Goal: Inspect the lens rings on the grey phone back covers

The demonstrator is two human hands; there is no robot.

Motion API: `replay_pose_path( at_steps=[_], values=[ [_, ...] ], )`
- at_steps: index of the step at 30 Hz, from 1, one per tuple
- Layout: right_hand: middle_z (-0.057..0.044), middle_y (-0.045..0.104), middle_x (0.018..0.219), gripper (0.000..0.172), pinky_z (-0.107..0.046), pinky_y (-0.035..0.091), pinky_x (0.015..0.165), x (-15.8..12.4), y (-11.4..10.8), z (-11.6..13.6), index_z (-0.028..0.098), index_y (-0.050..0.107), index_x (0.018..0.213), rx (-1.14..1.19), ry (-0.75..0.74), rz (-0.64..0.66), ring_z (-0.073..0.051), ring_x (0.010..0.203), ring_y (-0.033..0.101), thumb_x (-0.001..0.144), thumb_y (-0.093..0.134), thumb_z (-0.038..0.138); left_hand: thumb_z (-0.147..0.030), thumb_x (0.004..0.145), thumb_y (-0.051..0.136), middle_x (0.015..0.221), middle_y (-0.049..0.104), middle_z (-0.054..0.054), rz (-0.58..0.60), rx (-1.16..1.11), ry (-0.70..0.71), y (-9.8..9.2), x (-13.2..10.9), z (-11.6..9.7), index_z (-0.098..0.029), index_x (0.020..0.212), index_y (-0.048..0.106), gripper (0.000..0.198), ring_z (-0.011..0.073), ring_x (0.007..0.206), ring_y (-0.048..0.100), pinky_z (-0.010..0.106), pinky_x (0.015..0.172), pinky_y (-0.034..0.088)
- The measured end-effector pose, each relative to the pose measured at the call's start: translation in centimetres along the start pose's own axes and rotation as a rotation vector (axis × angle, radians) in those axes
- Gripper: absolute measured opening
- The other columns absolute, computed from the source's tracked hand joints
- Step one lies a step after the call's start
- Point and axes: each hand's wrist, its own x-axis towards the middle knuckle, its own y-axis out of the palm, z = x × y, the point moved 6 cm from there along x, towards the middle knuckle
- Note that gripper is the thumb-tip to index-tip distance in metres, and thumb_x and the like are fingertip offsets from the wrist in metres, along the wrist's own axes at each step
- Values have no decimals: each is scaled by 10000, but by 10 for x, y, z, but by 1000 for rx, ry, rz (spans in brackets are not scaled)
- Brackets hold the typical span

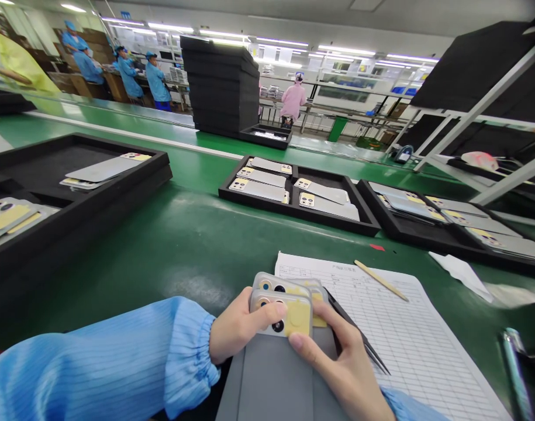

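Several grey phone back covers [276,374] are gathered in a stack in front of me, their camera ends facing away. Yellow film covers part of each camera area around the dark lens rings. My left hand [245,318] grips the stack's left side, its thumb lying across the top cover's lens area. On the right, my right hand [341,356] pinches the covers, thumb at the lower edge of the yellow film. Black tweezers [370,348] stick out from behind my right fingers over the paper; whether they are held is unclear.
A printed form [403,333] with a wooden stick [381,280] lies right. Black trays [302,216] of phone covers stand ahead, with another tray [131,181] at left. Beyond rises a tall black tray stack [223,88]. A metal frame [504,93] stands right; people work behind.
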Motion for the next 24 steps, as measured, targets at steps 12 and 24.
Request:
replay_pose_path(
  at_steps=[12, 24],
  values=[
    [15, 699, 940, 246, -251, 490, 796, -5, -2, -5, 241, 662, 841, 98, 108, -118, -208, 900, 624, 619, 685, 344, -331, 562, 657, 862, 628, 71, 124, -62, 58, 3, 4, 2, -128, 898, 552, 406, 254, 865, 560, 342, 743, 417],
    [-12, 697, 932, 257, -315, 489, 794, -5, 0, -6, 227, 667, 822, 102, 149, -94, -250, 917, 609, 612, 684, 375, -267, 534, 644, 836, 616, 53, 31, -106, -37, 0, 0, 2, -133, 873, 512, 388, 216, 796, 553, 319, 698, 405]
  ],
)
